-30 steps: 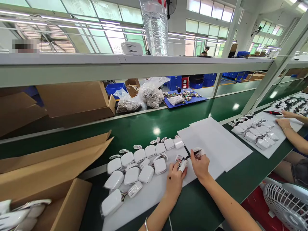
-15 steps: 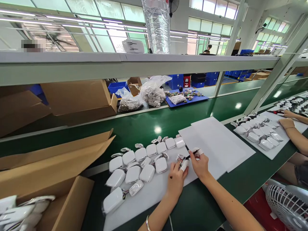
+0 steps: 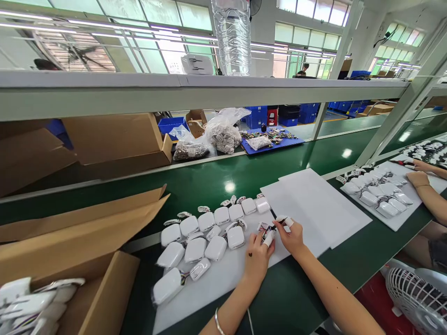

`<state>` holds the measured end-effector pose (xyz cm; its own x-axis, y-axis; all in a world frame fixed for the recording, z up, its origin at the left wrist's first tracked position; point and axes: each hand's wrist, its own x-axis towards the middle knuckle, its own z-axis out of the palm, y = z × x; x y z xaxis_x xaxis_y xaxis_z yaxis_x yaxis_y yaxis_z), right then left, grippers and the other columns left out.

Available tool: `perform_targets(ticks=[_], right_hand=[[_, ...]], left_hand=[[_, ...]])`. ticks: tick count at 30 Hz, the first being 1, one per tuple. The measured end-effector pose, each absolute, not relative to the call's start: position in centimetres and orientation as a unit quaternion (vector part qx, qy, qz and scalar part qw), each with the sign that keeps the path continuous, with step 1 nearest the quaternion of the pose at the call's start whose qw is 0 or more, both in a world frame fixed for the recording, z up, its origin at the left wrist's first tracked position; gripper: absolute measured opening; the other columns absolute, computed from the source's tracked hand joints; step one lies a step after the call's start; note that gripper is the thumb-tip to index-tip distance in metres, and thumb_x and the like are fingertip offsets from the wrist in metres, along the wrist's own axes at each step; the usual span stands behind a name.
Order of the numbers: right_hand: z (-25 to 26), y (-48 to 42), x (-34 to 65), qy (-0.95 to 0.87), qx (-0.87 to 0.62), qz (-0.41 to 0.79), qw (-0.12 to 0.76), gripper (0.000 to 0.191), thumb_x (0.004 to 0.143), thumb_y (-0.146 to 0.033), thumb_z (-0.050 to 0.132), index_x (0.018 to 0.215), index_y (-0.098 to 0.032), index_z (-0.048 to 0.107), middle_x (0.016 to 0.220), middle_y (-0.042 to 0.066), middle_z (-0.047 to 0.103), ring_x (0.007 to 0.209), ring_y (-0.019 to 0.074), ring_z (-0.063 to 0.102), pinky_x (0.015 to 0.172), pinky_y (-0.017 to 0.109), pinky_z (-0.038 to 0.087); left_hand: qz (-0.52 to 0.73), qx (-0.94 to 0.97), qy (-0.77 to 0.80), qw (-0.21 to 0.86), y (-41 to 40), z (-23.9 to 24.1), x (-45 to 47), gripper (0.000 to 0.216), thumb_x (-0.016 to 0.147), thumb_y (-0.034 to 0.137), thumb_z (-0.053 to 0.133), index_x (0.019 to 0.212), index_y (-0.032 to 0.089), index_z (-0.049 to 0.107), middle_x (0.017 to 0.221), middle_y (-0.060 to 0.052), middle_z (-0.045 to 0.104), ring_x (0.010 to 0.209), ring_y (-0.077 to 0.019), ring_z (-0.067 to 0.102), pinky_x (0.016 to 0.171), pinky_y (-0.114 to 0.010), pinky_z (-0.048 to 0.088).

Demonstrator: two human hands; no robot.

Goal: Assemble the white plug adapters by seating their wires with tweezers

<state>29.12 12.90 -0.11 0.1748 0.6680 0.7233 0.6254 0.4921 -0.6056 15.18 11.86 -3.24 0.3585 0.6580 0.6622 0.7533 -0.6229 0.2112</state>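
Observation:
My left hand (image 3: 257, 258) is closed around a small wired part (image 3: 268, 231), white with red and dark wires, just above the white sheet (image 3: 228, 278). In my right hand (image 3: 292, 238) is a slim black tool (image 3: 276, 224), pinched with its tip against that part. What kind of tool it is does not show. White covers sit on some fingertips of both hands. Left of my hands, rows of square white plastic housings (image 3: 195, 250) lie on the sheet, several with wires and smaller white pieces (image 3: 200, 269) attached.
An open cardboard box (image 3: 108, 298) with white parts stands at the left. White sheets (image 3: 314, 209) lie to the right. Beyond are a co-worker's hands (image 3: 419, 178) beside more housings (image 3: 379, 190). A shelf beam (image 3: 195, 95) crosses ahead; a fan (image 3: 415, 293) stands lower right.
The view has shifted slightly, so the housings and box appear a little further right. Both my hands keep their hold, the tool still at the wired part.

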Motion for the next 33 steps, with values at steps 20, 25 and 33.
perform_targets(ticks=[20,25,33], right_hand=[[-0.12,13.02,29.53,-0.664,-0.488,0.026,0.567,0.018,0.089,-0.031,0.050,0.079,-0.020,0.061,0.067,0.003,0.064,0.061,0.0159,0.062,0.057,0.028,0.051],[-0.01,13.12,29.45,-0.680,-0.480,0.027,0.554,0.018,0.088,-0.032,0.052,0.079,-0.021,0.062,0.067,0.004,0.065,0.060,0.0162,0.062,0.056,0.028,0.051],[-0.16,12.97,29.54,-0.671,-0.490,0.015,0.556,0.017,0.089,-0.031,0.051,0.081,-0.021,0.061,0.069,0.004,0.065,0.062,0.0160,0.062,0.058,0.028,0.052]], left_hand=[[-0.361,-0.822,-0.439,0.045,11.70,-3.20,15.24,0.014,0.084,0.017,0.055,0.087,0.018,0.068,0.102,-0.009,0.066,0.082,-0.0225,0.055,0.067,-0.036,0.052],[-0.363,-0.823,-0.434,0.049,11.81,-3.38,15.23,0.015,0.085,0.019,0.054,0.091,0.021,0.067,0.101,-0.009,0.066,0.087,-0.0231,0.057,0.069,-0.036,0.052],[-0.362,-0.819,-0.442,0.058,11.73,-3.10,15.31,0.017,0.085,0.018,0.052,0.092,0.020,0.068,0.101,-0.008,0.066,0.081,-0.0219,0.057,0.066,-0.034,0.051]])
